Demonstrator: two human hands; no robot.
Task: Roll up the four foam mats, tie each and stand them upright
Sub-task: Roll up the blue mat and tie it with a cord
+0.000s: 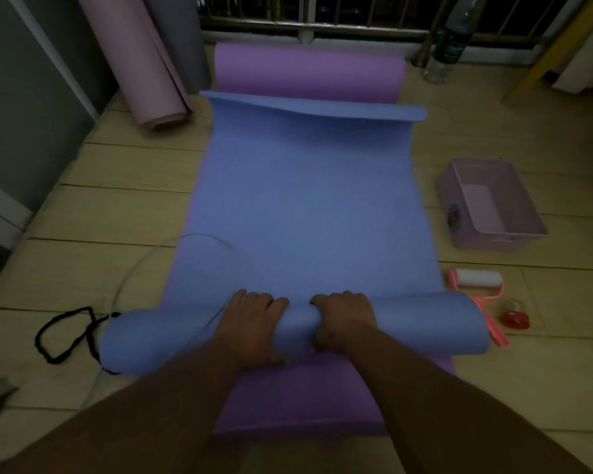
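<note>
A blue foam mat (305,200) lies flat on the floor, its near end rolled into a thick tube (408,323). My left hand (254,319) and my right hand (343,316) both grip the middle of that roll, fingers curled over its top. A purple mat (305,398) lies under the blue one and shows near me and at the far end (308,71). A pink rolled mat (144,63) leans upright against the wall at the back left, with a grey roll (194,35) behind it. A black cord (65,336) lies at the roll's left end.
A pink plastic bin (459,186) sits on the floor to the right. A lint roller (476,282) and a red tape dispenser (516,318) lie near the roll's right end. A clear bottle (449,46) stands by the window rail. A thin clear hoop (172,254) lies at left.
</note>
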